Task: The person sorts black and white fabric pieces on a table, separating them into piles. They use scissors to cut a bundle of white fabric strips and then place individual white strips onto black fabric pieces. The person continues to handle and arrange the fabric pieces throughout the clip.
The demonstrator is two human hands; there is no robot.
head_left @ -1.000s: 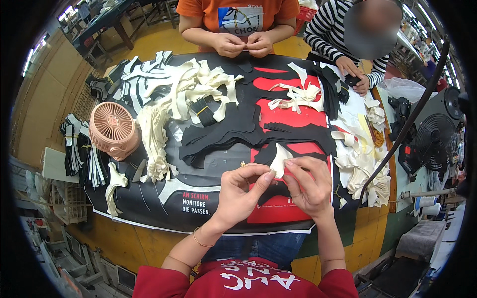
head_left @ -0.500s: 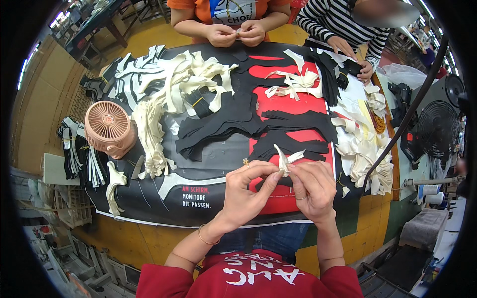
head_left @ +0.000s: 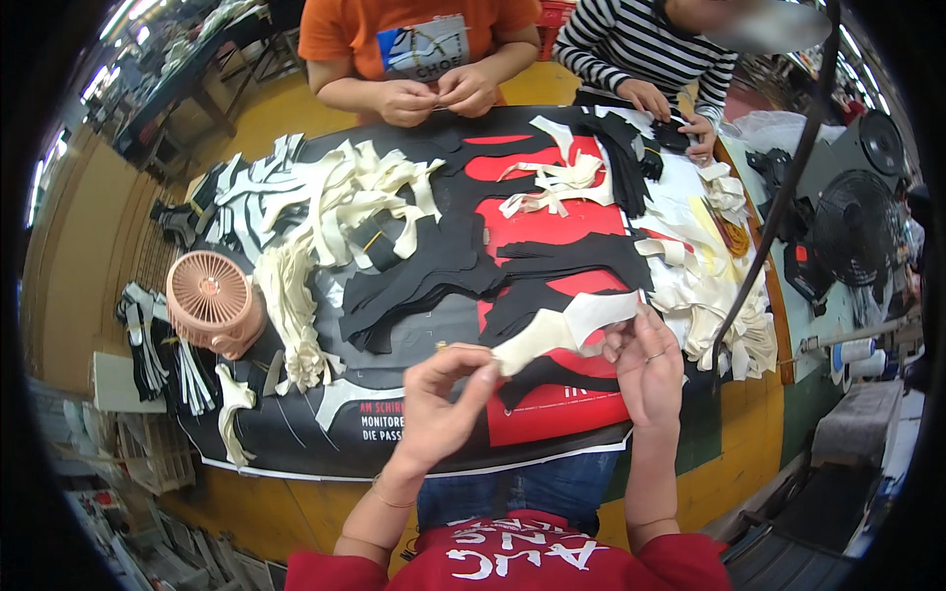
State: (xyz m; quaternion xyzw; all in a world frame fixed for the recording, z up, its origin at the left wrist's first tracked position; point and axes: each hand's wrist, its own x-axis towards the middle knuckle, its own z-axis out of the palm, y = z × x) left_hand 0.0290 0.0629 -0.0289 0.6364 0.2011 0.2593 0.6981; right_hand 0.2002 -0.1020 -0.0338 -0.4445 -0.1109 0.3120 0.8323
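"Left hand (head_left: 443, 402) first: what is it doing?"

"It pinches the cream end of a cloth piece (head_left: 542, 337), with thumb and finger tight on it. The right hand (head_left: 647, 369) pinches the white end. So the cloth piece is spread out between the two hands, up above the table (head_left: 778, 330)."

"How much is done?"

"I think this one is about partway. It is open, and its cream part and white part seem to meet in the middle. I can't tell how they are joined."

"And what is left?"

"Lots, I think. A cream bunch (head_left: 289, 295) lies to the left of the left hand and past it. A black stack (head_left: 414, 286) lies just past the left hand. More cream pieces (head_left: 734, 330) lie to the right of the right hand. I can't tell which are finished and which are waiting."

"Is there any writing?"

"Yes! The printed cover (head_left: 552, 227) on the table has red and white letters just left of the left hand. The red shirt (head_left: 532, 557), nearer the body than both hands, has big white letters. Far past the hands, someone's orange shirt (head_left: 340, 39) has letters too. I see no label on the cloth piece."
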